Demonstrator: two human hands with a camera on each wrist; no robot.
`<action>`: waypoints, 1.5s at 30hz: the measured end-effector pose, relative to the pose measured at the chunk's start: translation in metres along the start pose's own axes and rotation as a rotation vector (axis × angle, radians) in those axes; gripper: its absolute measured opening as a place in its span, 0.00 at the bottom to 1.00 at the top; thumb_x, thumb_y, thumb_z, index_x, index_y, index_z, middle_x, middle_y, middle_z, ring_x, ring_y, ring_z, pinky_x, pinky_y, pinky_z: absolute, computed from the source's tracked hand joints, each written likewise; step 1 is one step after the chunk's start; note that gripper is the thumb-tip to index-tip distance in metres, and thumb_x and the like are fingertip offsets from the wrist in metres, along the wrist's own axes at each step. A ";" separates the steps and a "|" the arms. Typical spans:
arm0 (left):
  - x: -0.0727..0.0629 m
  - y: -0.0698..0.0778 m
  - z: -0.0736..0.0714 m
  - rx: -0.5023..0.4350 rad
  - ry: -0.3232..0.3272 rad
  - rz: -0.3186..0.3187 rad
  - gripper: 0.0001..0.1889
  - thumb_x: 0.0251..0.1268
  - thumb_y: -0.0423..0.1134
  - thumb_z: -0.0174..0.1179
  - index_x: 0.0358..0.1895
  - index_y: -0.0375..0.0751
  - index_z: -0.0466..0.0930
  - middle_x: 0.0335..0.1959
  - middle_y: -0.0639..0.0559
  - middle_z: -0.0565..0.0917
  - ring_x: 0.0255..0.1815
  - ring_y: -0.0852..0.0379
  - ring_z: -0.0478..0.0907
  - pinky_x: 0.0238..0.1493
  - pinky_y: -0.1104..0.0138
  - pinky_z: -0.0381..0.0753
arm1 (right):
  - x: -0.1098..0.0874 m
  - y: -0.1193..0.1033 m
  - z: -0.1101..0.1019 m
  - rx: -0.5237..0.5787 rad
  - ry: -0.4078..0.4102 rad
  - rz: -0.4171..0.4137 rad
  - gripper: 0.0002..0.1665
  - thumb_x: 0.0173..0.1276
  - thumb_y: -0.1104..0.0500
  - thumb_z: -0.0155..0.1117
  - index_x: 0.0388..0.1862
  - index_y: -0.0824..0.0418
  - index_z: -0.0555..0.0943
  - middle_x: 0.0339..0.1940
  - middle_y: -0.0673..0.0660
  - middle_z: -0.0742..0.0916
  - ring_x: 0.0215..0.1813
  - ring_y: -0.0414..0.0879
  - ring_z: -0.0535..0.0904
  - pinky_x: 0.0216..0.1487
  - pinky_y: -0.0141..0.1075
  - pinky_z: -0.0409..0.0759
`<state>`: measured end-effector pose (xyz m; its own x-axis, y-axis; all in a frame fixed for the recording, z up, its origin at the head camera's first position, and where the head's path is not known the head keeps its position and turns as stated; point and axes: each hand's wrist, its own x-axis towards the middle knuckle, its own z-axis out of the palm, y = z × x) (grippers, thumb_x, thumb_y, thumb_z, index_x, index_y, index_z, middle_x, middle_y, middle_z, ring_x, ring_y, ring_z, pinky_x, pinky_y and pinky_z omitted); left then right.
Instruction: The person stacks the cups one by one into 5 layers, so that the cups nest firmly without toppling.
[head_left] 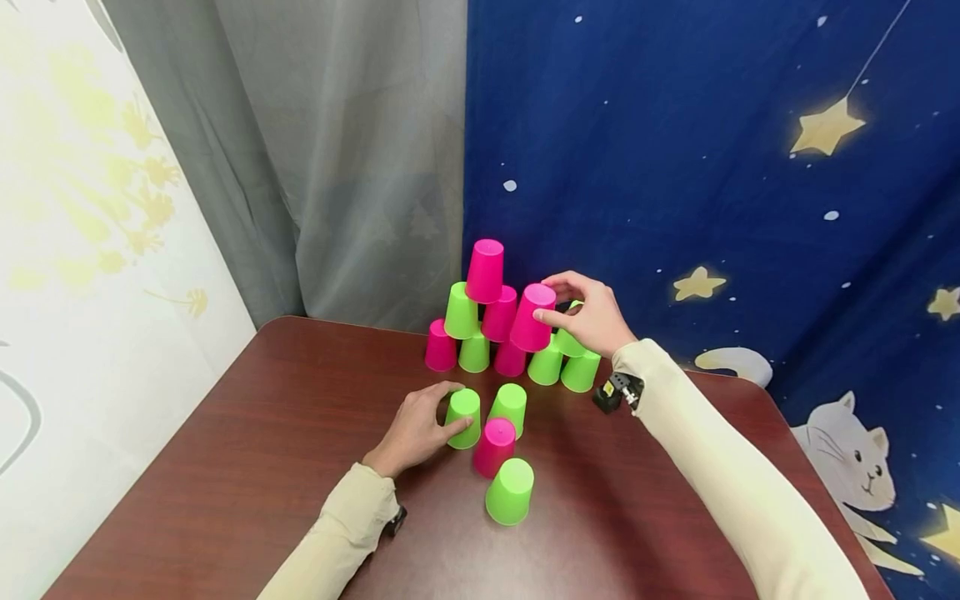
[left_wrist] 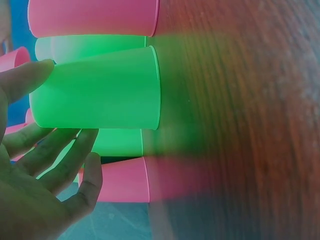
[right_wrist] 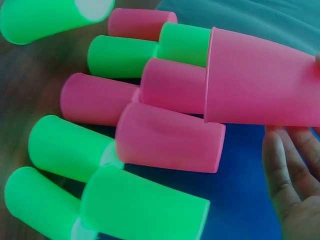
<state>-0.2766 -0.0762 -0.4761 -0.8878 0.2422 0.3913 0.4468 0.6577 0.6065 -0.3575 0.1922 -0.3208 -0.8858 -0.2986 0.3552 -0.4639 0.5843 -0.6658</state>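
Observation:
My right hand (head_left: 592, 317) grips an upside-down pink cup (head_left: 531, 321) between thumb and fingers, in front of the stack's upper rows. Close up in the right wrist view, that pink cup (right_wrist: 255, 80) has its wide rim toward the lower cups. My left hand (head_left: 416, 429) holds an upside-down green cup (head_left: 463, 421) near the tabletop, thumb on one side and fingers on the other. The left wrist view shows this green cup (left_wrist: 100, 92) with its rim close to the wood. The stack has a top pink cup (head_left: 485, 273) above rows of pink and green cups.
Beside my left hand stand a green cup (head_left: 512, 404), a pink cup (head_left: 494, 450) and a nearer green cup (head_left: 510, 493), all upside down on the brown table (head_left: 247, 467). A grey curtain (head_left: 375, 167) and a blue star-patterned curtain (head_left: 675, 167) hang behind the stack.

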 end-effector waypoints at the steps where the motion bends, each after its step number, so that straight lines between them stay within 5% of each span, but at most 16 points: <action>1: 0.000 0.000 0.000 -0.001 -0.001 0.001 0.23 0.56 0.44 0.74 0.55 0.42 0.82 0.46 0.52 0.88 0.47 0.52 0.85 0.51 0.57 0.84 | 0.003 -0.001 -0.001 -0.004 0.010 -0.002 0.26 0.58 0.54 0.78 0.56 0.58 0.82 0.45 0.60 0.89 0.47 0.51 0.86 0.46 0.41 0.82; 27: 0.000 0.000 -0.002 -0.027 -0.018 -0.016 0.23 0.58 0.43 0.73 0.56 0.42 0.81 0.48 0.53 0.87 0.48 0.55 0.85 0.52 0.58 0.84 | 0.052 -0.008 0.010 -0.034 0.226 0.198 0.29 0.61 0.52 0.76 0.59 0.59 0.80 0.54 0.60 0.87 0.54 0.53 0.85 0.56 0.45 0.84; 45: 0.000 -0.001 -0.001 -0.033 -0.029 -0.021 0.24 0.58 0.44 0.73 0.56 0.42 0.81 0.48 0.53 0.87 0.48 0.56 0.84 0.53 0.58 0.84 | 0.059 -0.013 0.016 -0.017 0.189 0.231 0.30 0.62 0.52 0.75 0.61 0.61 0.79 0.56 0.62 0.86 0.56 0.54 0.84 0.59 0.46 0.84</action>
<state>-0.2772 -0.0774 -0.4755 -0.8998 0.2497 0.3578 0.4307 0.6393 0.6370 -0.4041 0.1547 -0.3020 -0.9498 -0.0116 0.3127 -0.2490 0.6332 -0.7328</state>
